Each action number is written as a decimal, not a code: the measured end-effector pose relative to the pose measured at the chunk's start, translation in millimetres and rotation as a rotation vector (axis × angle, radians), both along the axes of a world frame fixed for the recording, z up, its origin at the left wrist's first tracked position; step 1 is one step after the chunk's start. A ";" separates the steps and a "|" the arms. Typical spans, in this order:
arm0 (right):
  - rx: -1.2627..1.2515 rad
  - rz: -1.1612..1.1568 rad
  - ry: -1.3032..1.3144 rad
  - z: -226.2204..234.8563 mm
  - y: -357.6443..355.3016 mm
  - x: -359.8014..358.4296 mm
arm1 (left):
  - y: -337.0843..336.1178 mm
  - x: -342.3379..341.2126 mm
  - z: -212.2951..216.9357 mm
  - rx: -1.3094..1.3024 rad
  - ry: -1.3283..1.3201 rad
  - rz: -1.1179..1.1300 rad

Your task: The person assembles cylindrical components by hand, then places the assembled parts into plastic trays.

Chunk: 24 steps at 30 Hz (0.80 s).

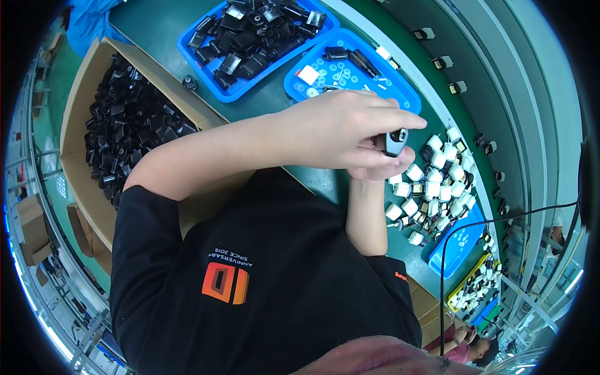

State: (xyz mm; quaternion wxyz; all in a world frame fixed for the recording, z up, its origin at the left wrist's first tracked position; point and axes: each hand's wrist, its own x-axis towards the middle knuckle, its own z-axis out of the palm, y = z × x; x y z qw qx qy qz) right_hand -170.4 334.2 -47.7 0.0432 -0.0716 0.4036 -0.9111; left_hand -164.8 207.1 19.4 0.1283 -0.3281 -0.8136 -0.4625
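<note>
My left hand (340, 128) reaches in from the left, its fingers closed around a small black-and-grey plastic part (395, 144) with an open end facing up. Just below it, my right hand (382, 167) cups the same part from underneath. Most of the part is hidden by the fingers, so its kind cannot be made out. To the right of both hands lies a pile of small white-and-black pieces (433, 189) on the green tabletop (319, 181). Directly beyond the left hand is a blue tray (409, 94) with clear rings, black pieces and a white block.
Another blue tray (228, 97), heaped with black plastic parts, stands farther left. A cardboard box (75, 134) full of similar black parts is beside my left arm. At the right are a small blue tray (440, 265), a yellow tray (456, 303) and a black cable (445, 250).
</note>
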 end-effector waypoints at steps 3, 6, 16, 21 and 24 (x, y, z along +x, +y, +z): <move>0.044 -0.111 0.027 6.4 1.3 -7.5 | -3.1 -7.8 -8.9 0.039 0.086 0.017; 0.302 0.019 0.247 -10.7 41.8 -14.3 | -9.0 -3.8 -3.6 -0.081 0.191 0.107; -0.144 0.293 0.006 -9.7 42.5 -12.5 | -7.1 0.7 -17.5 -0.126 -0.315 0.112; -0.243 0.269 -0.008 0.2 20.4 2.5 | -2.4 1.6 -22.6 -0.157 -0.139 0.199; -0.207 0.220 -0.043 5.4 15.7 5.0 | -1.9 0.9 -22.1 -0.180 -0.071 0.228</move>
